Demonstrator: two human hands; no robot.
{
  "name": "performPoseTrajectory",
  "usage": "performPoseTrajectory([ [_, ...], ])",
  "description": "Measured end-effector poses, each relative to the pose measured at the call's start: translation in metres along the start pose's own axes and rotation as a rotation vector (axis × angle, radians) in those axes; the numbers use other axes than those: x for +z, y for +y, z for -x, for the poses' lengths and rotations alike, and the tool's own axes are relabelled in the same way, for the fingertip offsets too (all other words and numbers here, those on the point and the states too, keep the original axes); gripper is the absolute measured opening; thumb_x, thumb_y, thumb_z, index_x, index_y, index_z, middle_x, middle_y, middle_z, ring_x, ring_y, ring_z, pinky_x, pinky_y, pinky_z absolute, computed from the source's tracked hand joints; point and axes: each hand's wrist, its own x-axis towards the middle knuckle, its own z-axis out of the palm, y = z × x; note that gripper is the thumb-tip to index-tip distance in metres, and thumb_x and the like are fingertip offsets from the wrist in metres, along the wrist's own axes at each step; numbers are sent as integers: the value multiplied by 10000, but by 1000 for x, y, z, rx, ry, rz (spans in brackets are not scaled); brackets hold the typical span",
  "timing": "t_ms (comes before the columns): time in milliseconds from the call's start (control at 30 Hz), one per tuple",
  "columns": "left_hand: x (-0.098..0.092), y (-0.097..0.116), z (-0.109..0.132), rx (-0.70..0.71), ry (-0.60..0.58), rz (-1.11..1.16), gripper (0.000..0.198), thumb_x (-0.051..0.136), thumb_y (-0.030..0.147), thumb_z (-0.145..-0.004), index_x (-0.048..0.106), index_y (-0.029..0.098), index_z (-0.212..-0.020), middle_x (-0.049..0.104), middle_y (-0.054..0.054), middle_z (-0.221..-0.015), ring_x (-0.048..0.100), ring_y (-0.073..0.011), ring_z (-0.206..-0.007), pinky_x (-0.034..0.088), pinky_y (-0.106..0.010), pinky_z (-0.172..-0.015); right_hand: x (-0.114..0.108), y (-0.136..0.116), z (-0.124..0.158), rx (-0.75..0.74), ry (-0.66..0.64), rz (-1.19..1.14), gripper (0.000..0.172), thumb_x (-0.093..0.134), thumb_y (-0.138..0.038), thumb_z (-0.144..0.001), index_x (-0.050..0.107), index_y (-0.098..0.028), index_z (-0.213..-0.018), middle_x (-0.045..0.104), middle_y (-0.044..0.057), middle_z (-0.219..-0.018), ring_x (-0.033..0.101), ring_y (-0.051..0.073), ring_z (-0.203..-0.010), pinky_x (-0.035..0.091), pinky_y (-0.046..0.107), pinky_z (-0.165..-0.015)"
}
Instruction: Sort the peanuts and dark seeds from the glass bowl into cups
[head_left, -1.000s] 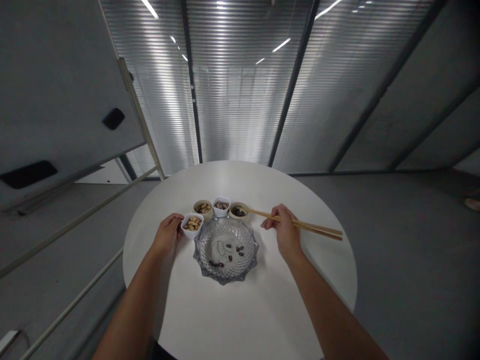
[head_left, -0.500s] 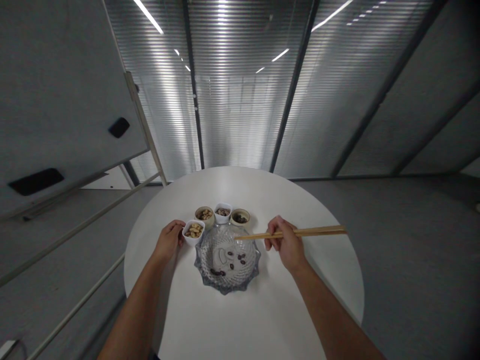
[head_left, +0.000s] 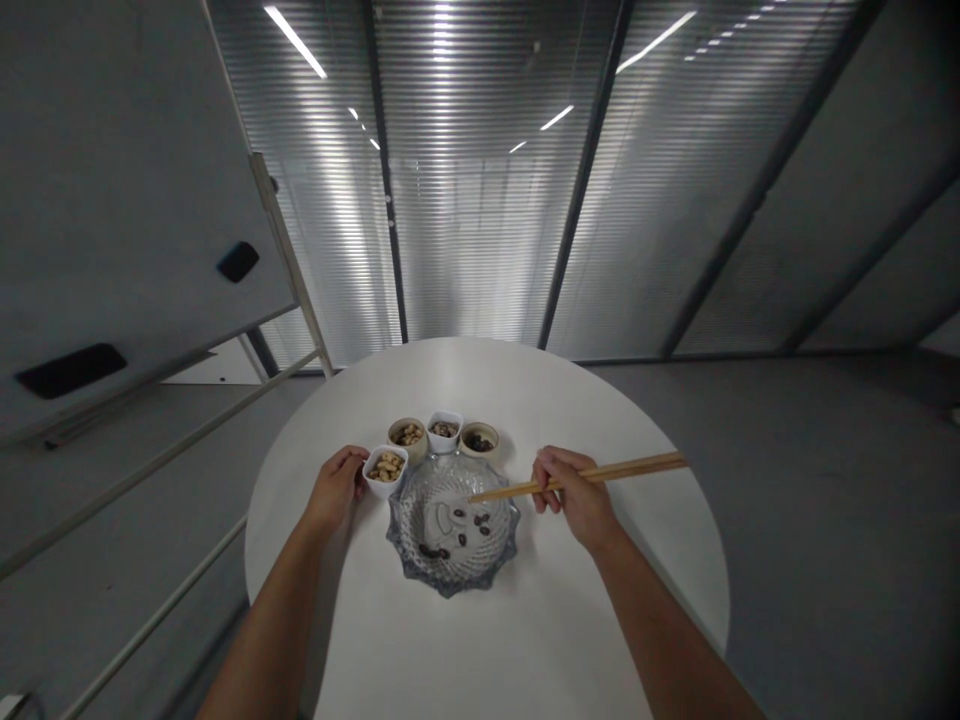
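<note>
Pale wooden chopsticks (head_left: 637,466) are gripped in my right hand (head_left: 577,490), their tips over a patterned glass plate (head_left: 450,582). Several dark beans (head_left: 462,539) lie scattered in that plate; nothing shows between the tips. My left hand (head_left: 336,487) has its bent fingers against the left side of a small white bowl (head_left: 384,488) of light-coloured nuts (head_left: 388,466). Along the plate's far rim stand a beige bowl (head_left: 396,428) of brownish nuts, another white bowl (head_left: 445,444) of dark speckled pieces and a second beige bowl (head_left: 491,452) with dark beans inside.
Everything stands on a round white table (head_left: 480,650). A whiteboard (head_left: 135,200) on a metal frame (head_left: 169,440) is at the left, near the table's edge. Behind the table are glass panels with blinds (head_left: 472,230).
My right hand and the chopsticks have come slightly lower, and the tips now sit nearer the beans in the glass plate. My left hand stays at the white bowl.
</note>
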Motion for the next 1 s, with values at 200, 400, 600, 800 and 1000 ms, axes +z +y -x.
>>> performPoseTrajectory([
  [200, 0, -1, -1, -12, -4, -22, 266, 632, 435, -741, 643, 178, -811, 498, 51, -488, 422, -112, -392, 284, -237, -408, -2, 3, -2, 6, 48, 27, 511, 643, -606, -838, 537, -206, -538, 398, -55, -394, 408, 104, -334, 310, 236, -383],
  [400, 0, -2, -2, -9, -3, -2, 264, 644, 428, -731, 636, 175, -805, 517, 44, -512, 422, -110, -394, 275, -242, -404, 8, 9, 4, 45, -13, 61, 559, 602, -691, -845, 540, -212, -563, 416, -47, -400, 386, 106, -353, 279, 230, -373],
  [600, 2, 0, 0, -6, -2, -8, 274, 642, 432, -725, 640, 169, -806, 514, 44, -514, 418, -106, -397, 267, -236, -398, 17, 14, 8, 46, -127, 99, 602, 555, -750, -871, 556, -205, -615, 427, -49, -438, 442, 123, -419, 378, 255, -450],
  [800, 3, 4, 1, -28, 10, -6, 273, 636, 426, -710, 638, 170, -803, 531, 38, -514, 418, -104, -393, 273, -236, -403, 18, 23, 7, 41, -161, 145, 599, 487, -736, -928, 567, -205, -662, 472, -39, -465, 460, 128, -446, 383, 258, -476],
  [1000, 3, 4, 1, -27, 14, -7, 275, 642, 430, -708, 638, 171, -802, 536, 34, -518, 424, -105, -399, 276, -236, -408, 20, 24, 7, 51, -185, 181, 587, 457, -722, -950, 555, -212, -676, 467, -44, -460, 458, 130, -440, 381, 261, -472],
])
